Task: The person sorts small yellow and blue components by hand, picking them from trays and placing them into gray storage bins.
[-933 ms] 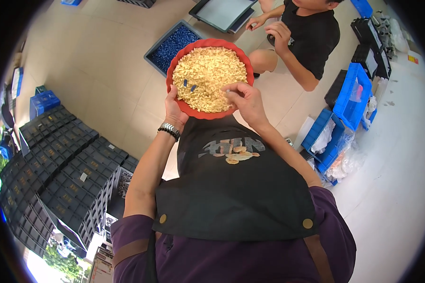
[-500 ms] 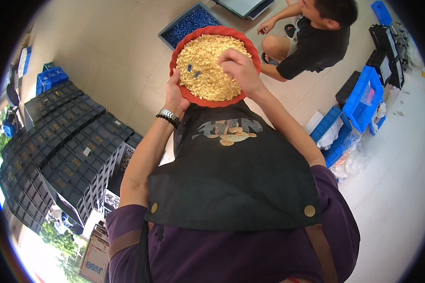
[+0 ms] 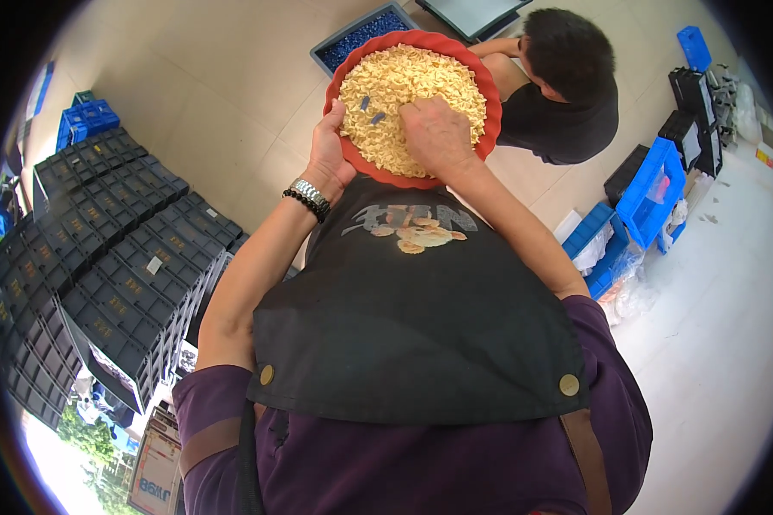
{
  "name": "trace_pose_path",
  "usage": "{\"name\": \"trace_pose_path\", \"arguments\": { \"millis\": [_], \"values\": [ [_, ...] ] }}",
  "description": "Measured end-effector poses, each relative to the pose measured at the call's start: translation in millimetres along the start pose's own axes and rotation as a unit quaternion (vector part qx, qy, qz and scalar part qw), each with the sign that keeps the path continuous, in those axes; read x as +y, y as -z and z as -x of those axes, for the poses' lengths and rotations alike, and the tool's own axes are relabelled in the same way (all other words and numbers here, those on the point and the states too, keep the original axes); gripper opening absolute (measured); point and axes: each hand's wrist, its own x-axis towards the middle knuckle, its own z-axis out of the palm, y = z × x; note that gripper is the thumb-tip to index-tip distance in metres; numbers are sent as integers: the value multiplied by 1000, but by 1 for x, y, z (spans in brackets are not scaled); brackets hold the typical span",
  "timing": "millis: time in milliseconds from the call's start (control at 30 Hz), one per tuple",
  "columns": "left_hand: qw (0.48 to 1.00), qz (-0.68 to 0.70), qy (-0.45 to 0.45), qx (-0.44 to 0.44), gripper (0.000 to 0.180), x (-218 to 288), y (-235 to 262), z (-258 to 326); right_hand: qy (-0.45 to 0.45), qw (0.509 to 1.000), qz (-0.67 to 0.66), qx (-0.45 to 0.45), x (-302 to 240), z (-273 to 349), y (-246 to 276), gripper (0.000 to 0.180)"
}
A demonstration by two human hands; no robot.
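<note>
A red bowl (image 3: 492, 94) with a scalloped rim is held out in front of me, full of small pale-yellow pieces (image 3: 416, 73). Two small dark-blue pieces lie on top of them: one (image 3: 365, 102) farther off and another (image 3: 377, 118) just nearer. My left hand (image 3: 326, 154) grips the bowl's left side, thumb over the rim and the other fingers hidden beneath. Inside the bowl, my right hand (image 3: 442, 136) has its fingers curled down against the yellow pieces, right of the blue ones. Whatever its fingertips pinch is hidden.
Beyond the bowl, a grey tray (image 3: 322, 60) of shiny blue pieces sits on the tiled floor. A person (image 3: 567, 112) in black crouches at far right, near another tray (image 3: 472, 13). Stacked black crates (image 3: 129, 249) stand left; blue crates (image 3: 653, 197) and plastic bags lie right.
My right hand has come down from above the yellow pieces onto them. The bowl has shifted slightly right and away in the picture. The crouching person has bent forward, head turned away.
</note>
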Motion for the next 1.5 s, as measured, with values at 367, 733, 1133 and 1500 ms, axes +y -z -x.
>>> {"name": "trace_pose_path", "arguments": {
  "millis": [367,733,1133,1500],
  "values": [
    [999,-3,-33,-1,46,59,18,13,-63,992,-72,83,-32,-14,43,8],
    [1000,-1,-14,-5,45,61,20,26,-22,999,-5,45,-49,-47,9,13],
    [1000,-7,-26,-15,44,54,11,34,-18,997,-58,50,-39,-42,30,13],
    [999,13,-34,-30,43,37,-2,36,44,998,-2,33,-31,-22,37,10]
  ]
}}
